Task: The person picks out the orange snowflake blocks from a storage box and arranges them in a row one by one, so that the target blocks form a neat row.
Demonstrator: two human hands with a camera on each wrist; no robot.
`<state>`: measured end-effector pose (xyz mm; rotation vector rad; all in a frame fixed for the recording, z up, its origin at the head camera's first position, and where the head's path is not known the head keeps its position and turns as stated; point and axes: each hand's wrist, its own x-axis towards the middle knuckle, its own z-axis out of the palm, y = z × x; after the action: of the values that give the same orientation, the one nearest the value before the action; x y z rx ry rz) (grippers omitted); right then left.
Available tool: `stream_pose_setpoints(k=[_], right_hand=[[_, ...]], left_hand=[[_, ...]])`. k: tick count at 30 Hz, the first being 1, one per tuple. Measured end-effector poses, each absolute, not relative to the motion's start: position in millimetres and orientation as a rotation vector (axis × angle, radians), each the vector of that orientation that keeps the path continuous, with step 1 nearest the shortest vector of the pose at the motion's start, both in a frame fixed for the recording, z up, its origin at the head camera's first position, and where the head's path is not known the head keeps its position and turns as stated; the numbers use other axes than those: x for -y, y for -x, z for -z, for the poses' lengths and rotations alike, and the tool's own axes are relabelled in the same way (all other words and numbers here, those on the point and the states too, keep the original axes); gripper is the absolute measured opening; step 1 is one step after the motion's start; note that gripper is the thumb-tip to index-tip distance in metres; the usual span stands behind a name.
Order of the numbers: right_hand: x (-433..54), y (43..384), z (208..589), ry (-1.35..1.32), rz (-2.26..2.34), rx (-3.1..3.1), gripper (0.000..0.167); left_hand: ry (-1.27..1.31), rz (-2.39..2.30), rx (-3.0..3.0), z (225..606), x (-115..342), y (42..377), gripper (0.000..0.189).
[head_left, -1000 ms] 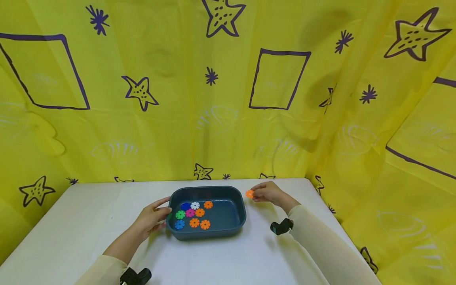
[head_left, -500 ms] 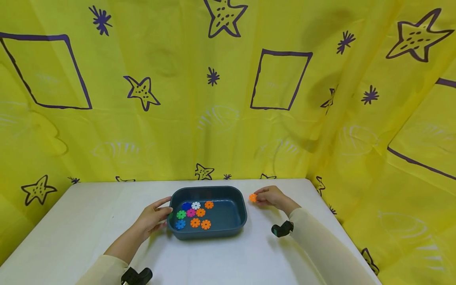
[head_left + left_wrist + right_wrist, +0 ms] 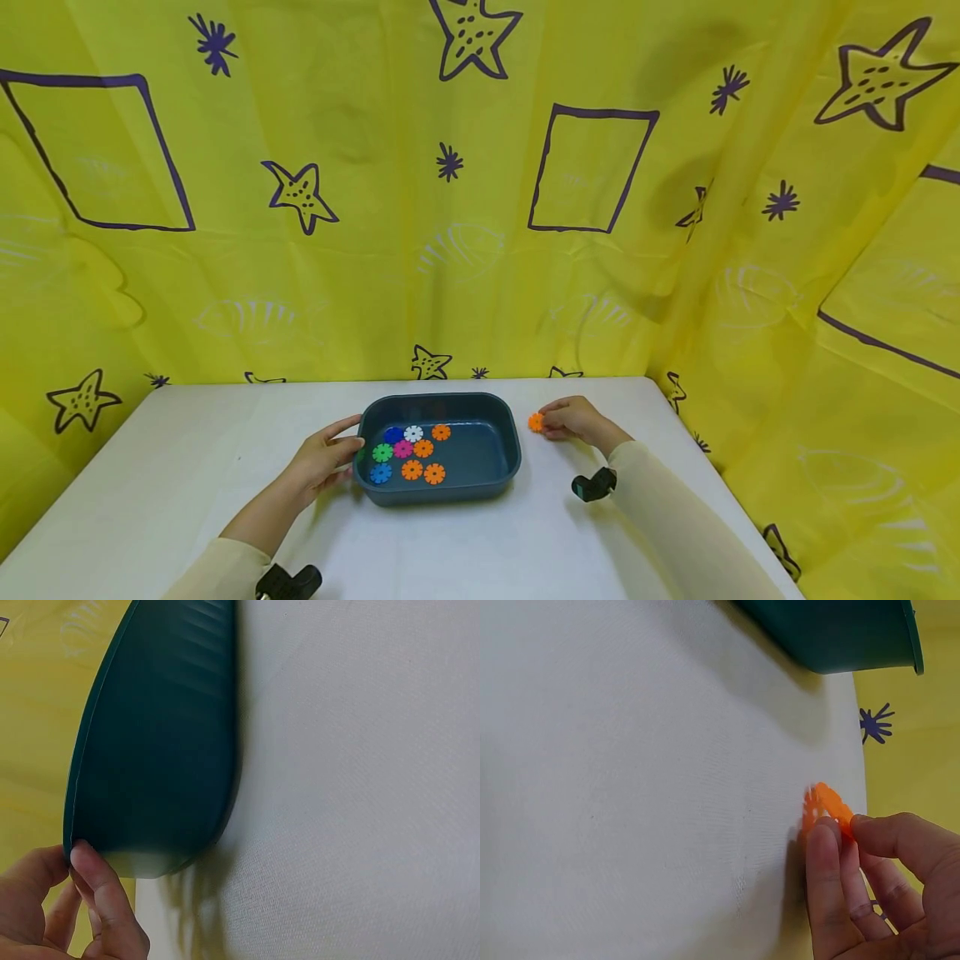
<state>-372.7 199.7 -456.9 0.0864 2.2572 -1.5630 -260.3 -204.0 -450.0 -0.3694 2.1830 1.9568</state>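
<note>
A dark teal rectangular tub [image 3: 480, 492] stands on the white table. My left hand [image 3: 321, 460] pinches its left rim between thumb and fingers, as the left wrist view shows up close at the tub wall [image 3: 157, 735]. Inside lie several notched plastic discs: an orange disc [image 3: 441, 432], a white disc [image 3: 413, 433], a green disc [image 3: 382, 452], a pink disc [image 3: 403, 448] and blue ones among them. To the right of the tub, my right hand [image 3: 576, 419] pinches another orange notched disc [image 3: 832, 806] by its edge, tilted and close over the table.
The white table [image 3: 187, 467] reaches back to a yellow curtain [image 3: 360, 275] printed with stars and fish, which also hangs along the right side. Dark camera mounts [image 3: 594, 483] sit on both wrists.
With the orange disc, my right hand has come down slightly toward the table, a bit to the right and nearer to me. My left hand stays on the tub rim.
</note>
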Motion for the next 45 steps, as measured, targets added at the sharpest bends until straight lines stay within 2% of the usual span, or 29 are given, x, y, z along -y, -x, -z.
stream_pose_setpoints(k=[27,35,45], right_hand=[[-202,374,452,-0.161,1.424,-2.387,0.028],[-191,375,440,0.002,1.491,-2.386,0.033],[-153,370,408,0.168,1.558,-2.359,0.035]], left_hand=[[0.389,-1.948,-2.169,450,204,259,0.057],[0.384,-1.967,-2.152,450,204,259,0.057],[0.416,-1.959,-2.148,450,203,260,0.055]])
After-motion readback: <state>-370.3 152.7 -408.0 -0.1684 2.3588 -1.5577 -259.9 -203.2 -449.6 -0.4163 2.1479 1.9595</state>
